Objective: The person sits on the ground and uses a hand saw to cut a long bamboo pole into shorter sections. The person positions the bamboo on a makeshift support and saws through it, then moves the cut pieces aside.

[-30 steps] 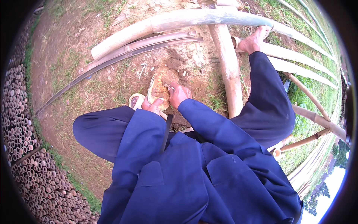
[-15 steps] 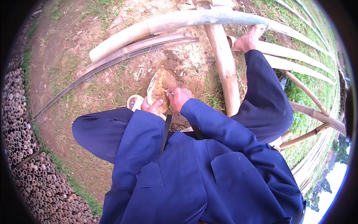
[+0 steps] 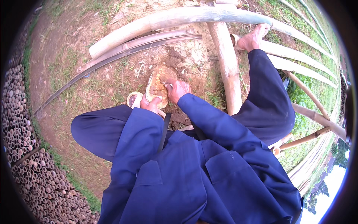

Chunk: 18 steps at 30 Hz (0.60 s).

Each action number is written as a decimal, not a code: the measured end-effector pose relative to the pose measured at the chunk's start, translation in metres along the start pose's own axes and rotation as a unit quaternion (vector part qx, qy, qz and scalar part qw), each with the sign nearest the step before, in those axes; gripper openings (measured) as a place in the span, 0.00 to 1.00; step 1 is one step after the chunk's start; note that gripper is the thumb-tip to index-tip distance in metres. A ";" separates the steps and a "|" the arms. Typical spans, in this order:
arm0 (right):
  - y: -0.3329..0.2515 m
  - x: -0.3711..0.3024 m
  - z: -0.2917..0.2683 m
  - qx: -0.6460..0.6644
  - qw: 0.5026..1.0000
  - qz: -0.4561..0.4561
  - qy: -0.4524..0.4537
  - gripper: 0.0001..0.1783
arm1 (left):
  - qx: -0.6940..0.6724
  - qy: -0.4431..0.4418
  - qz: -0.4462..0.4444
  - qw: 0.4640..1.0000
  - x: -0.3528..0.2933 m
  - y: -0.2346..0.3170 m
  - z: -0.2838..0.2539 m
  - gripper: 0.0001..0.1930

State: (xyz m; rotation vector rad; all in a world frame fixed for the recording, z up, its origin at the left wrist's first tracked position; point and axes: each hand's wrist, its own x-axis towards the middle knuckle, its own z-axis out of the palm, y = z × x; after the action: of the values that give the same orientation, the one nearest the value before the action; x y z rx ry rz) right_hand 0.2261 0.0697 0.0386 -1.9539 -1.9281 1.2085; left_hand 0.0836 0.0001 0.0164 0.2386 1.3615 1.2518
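My left hand (image 3: 151,104) is closed on the lower left edge of a flat, oval yellow-brown piece (image 3: 158,84), whose kind I cannot make out. Its upper face is rough, with darker patches. Pressed to that face near the middle, my right hand (image 3: 179,92) pinches something thin and small with a greyish tip; what it is stays mostly hidden in the fingers. Beside my left hand, near my bent left knee, a pale round container (image 3: 133,99) like a short bamboo cup sits with something dark inside.
A long bamboo pole (image 3: 179,15) crosses ahead, my bare right foot (image 3: 255,37) against it. Split bamboo strips (image 3: 138,47) lie below it. A thick post (image 3: 225,67) stands right of my hands. Cut bamboo ends (image 3: 48,183) are stacked at the left; more poles (image 3: 302,67) lie right.
The oval piece has tipped so more of its face shows and its pale side edge shows less. My right hand has shifted slightly up and left over it.
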 end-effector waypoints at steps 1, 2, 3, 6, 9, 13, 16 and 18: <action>-0.001 0.002 0.000 0.006 1.000 0.000 -0.001 0.15 | -0.007 -0.001 -0.004 1.000 0.000 0.001 0.000 0.30; 0.002 0.007 0.003 0.016 1.000 0.009 0.018 0.16 | 0.016 -0.008 0.008 1.000 0.000 -0.006 -0.003 0.30; 0.007 0.016 0.009 0.025 0.999 0.016 0.039 0.16 | 0.039 -0.016 0.022 0.999 0.001 -0.017 -0.007 0.31; 0.015 0.050 0.009 0.061 0.996 0.046 0.044 0.16 | 0.035 -0.006 0.005 0.999 -0.004 -0.010 0.001 0.31; 0.029 0.061 -0.003 0.089 0.990 0.107 0.037 0.16 | -0.031 0.003 -0.033 0.999 -0.021 0.019 0.019 0.31; 0.025 0.038 -0.012 0.046 0.996 0.068 -0.025 0.17 | -0.026 0.009 -0.024 0.999 -0.016 0.015 0.011 0.31; 0.007 0.015 -0.008 0.005 0.998 -0.018 -0.058 0.18 | -0.030 0.006 -0.022 0.999 -0.013 0.009 0.006 0.30; -0.013 -0.004 -0.024 0.005 0.996 -0.052 -0.074 0.17 | -0.048 0.012 -0.032 0.998 -0.019 0.017 0.014 0.30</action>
State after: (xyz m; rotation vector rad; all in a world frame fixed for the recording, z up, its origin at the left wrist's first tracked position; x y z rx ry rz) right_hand 0.2312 0.0786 0.0640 -1.7813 -2.0592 1.3661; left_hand 0.0911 -0.0002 0.0445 0.1119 1.3146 1.2657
